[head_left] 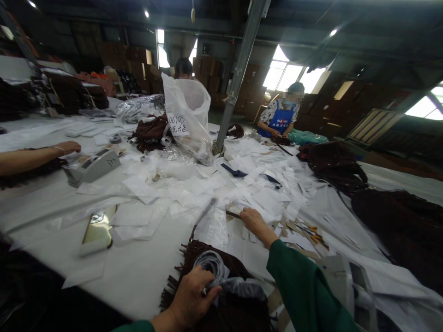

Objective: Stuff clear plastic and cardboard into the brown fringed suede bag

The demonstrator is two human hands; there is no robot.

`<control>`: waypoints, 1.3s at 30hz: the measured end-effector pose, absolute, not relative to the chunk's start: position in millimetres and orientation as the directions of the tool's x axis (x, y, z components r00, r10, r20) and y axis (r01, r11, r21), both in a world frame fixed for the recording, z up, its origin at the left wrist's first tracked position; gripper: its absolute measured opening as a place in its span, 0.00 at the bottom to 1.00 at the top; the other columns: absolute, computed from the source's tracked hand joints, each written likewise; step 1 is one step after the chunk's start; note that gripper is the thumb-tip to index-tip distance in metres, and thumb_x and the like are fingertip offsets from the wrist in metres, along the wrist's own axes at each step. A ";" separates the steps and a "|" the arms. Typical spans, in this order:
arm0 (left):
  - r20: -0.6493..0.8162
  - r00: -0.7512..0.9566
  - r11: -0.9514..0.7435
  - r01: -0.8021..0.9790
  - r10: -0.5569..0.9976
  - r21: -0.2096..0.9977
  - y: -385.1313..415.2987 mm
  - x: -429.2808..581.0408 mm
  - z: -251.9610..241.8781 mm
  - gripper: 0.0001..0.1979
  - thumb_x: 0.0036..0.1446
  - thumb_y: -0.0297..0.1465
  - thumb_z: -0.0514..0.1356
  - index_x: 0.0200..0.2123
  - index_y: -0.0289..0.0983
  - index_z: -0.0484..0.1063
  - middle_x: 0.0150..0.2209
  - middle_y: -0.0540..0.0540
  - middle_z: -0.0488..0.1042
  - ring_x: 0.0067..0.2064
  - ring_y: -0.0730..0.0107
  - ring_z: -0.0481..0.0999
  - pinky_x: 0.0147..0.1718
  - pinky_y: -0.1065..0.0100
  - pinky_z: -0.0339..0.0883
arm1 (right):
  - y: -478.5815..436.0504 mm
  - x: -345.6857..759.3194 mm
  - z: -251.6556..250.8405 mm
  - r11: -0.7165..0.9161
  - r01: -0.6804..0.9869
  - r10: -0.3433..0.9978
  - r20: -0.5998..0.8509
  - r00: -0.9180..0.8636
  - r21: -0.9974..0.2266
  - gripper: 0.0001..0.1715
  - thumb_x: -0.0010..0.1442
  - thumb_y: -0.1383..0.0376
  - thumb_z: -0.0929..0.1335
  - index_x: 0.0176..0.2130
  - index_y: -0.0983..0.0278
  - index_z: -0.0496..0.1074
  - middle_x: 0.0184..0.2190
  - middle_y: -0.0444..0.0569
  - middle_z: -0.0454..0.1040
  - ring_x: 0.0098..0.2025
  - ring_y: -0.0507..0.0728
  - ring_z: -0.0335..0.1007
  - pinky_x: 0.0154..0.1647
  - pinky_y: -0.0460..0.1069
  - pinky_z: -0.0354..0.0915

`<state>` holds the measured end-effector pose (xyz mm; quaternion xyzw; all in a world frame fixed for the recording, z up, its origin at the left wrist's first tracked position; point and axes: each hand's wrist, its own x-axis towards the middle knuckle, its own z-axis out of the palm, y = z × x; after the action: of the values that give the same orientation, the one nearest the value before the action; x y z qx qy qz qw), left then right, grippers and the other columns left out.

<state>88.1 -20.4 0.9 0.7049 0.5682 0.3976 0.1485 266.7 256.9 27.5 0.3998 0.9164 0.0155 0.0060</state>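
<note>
My left hand [192,295] is closed on a crumpled clear plastic bag [221,274] that lies on a dark brown fringed garment [197,256] at the near table edge. My right hand [254,222], in a green sleeve, reaches forward onto the pile of white paper slips and plastic sleeves [249,193]. Its fingers are bent over the papers, near a thin dark strip [232,214]; I cannot make out whether they grip anything.
A tape dispenser [92,167] and another person's arm [34,157] lie at the left. A big white bag [188,117] stands by a metal post [238,74]. A person in a blue apron [282,119] works across the table. Brown garments [398,216] heap at the right; scissors [311,233] lie nearby.
</note>
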 end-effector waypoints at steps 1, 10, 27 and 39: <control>0.387 0.039 -0.307 0.684 0.921 0.662 -20.4 87.9 0.5 0.10 0.61 0.36 0.56 0.29 0.39 0.71 0.28 0.46 0.74 0.32 0.62 0.75 0.35 0.63 0.69 | 251.7 267.4 29.3 0.675 0.736 0.736 0.011 -0.676 0.063 0.11 0.64 0.60 0.66 0.38 0.67 0.72 0.38 0.49 0.74 0.40 0.55 0.70 0.45 0.54 0.66; 0.381 0.028 -0.295 0.686 0.924 0.665 -22.1 88.1 2.0 0.09 0.61 0.36 0.56 0.31 0.39 0.71 0.30 0.46 0.76 0.34 0.61 0.75 0.35 0.63 0.68 | 183.8 310.1 53.5 0.643 0.750 0.755 0.040 -0.655 0.154 0.16 0.62 0.75 0.58 0.34 0.67 0.73 0.35 0.59 0.74 0.41 0.62 0.69 0.42 0.55 0.60; 0.343 0.028 -0.271 0.674 0.939 0.687 -21.9 88.2 -0.2 0.10 0.61 0.37 0.57 0.30 0.38 0.71 0.30 0.46 0.75 0.34 0.62 0.73 0.37 0.63 0.67 | 170.0 301.1 19.1 0.409 0.884 0.898 -0.074 -0.435 -0.228 0.14 0.58 0.59 0.66 0.30 0.67 0.75 0.31 0.55 0.77 0.35 0.59 0.73 0.33 0.48 0.58; 0.345 0.045 -0.281 0.683 0.937 0.674 -21.9 88.1 0.1 0.11 0.61 0.37 0.56 0.30 0.38 0.70 0.30 0.46 0.74 0.34 0.62 0.73 0.36 0.63 0.66 | 166.0 310.6 17.2 0.339 0.809 0.929 0.037 -0.368 -0.480 0.20 0.60 0.55 0.61 0.34 0.63 0.77 0.33 0.52 0.79 0.38 0.60 0.74 0.39 0.50 0.63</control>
<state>88.1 -21.9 0.1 0.7034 0.5759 0.3818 0.1665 310.6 166.0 17.2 0.5408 0.8036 -0.1949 -0.1539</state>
